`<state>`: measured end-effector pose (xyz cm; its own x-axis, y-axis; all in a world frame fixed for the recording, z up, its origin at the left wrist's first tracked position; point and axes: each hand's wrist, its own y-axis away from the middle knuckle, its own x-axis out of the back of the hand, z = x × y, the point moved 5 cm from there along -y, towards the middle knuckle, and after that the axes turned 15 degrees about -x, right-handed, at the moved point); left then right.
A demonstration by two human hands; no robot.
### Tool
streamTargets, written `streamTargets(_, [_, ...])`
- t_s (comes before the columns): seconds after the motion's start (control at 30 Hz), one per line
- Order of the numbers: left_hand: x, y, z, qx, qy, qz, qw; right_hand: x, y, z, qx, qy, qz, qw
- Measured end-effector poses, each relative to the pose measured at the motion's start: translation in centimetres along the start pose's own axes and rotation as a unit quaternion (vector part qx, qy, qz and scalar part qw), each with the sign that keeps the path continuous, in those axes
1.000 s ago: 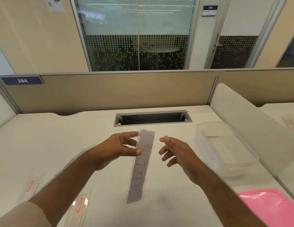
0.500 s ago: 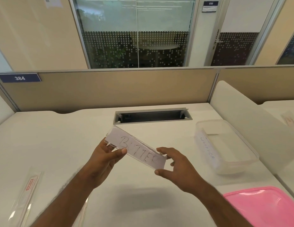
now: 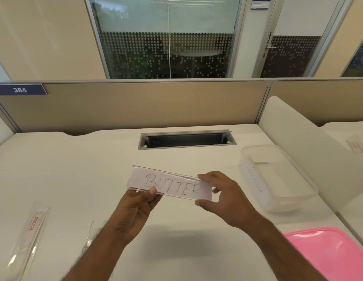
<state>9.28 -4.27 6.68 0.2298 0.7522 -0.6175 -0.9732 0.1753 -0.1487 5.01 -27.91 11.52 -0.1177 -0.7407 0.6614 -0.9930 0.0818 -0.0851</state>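
Note:
A clear plastic label holder with a white paper slip reading "BUTTER" [image 3: 170, 184] is held level above the white desk [image 3: 75, 169], text facing me. My left hand [image 3: 136, 207] pinches its lower left edge, thumb on the front. My right hand [image 3: 223, 197] grips its right end between the thumb below and the fingers above. A clear plastic container [image 3: 278, 177] with a handwritten label on its near side stands to the right of my hands.
A pink lid [image 3: 328, 252] lies at the near right. Two clear sleeves, one with a red tag [image 3: 32, 224], lie at the near left. A cable slot [image 3: 186, 138] is cut into the desk's back. Beige partitions [image 3: 136, 104] enclose the desk.
The label holder hung upright from my left hand alone; my right hand took its other end, and it turned to lie level with the text facing me.

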Motion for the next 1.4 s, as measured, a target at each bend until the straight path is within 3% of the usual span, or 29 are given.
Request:
streamTargets(0.2, [0.6, 0.6, 1.0, 0.009, -0.048, -0.046, 0.998, 0.8, -0.3, -0.5, 0.021, 0.05, -0.035, 0.998])
streamTargets(0.37, [2.9, 0.7, 3.2, 0.018, -0.133, -0.008, 0.991, 1.9, -0.6, -0.3, 0.023, 0.039, -0.05, 0.998])
streamTargets(0.5, [2.7, 1.0, 4.2, 0.021, -0.279, -0.088, 0.956, 2.2, -0.8, -0.2, 0.021, 0.028, -0.055, 0.998])
streamTargets(0.6, [2.1, 1.0, 5.2, -0.008, -0.35, -0.086, 0.933, 2.6, -1.0, -0.3, 0.02, 0.024, -0.052, 0.998])
streamTargets(0.73, [1.2, 1.0, 6.0, -0.075, -0.484, -0.09, 0.867, 3.3, -1.0, -0.6, 0.032, 0.032, -0.044, 0.998])
streamTargets(1.03, [0.0, 1.4, 5.9, -0.098, -0.56, -0.115, 0.815, 4.3, -0.5, -0.6, 0.047, 0.052, -0.037, 0.997])
streamTargets(1.2, [-1.2, 0.9, 6.0, -0.155, -0.615, -0.138, 0.761, 4.5, -0.2, -0.7, 0.059, 0.077, -0.024, 0.995])
streamTargets(1.4, [-2.1, 0.0, 6.2, -0.176, -0.625, -0.157, 0.745, 5.1, 0.2, -0.4, 0.055, 0.078, -0.015, 0.995])
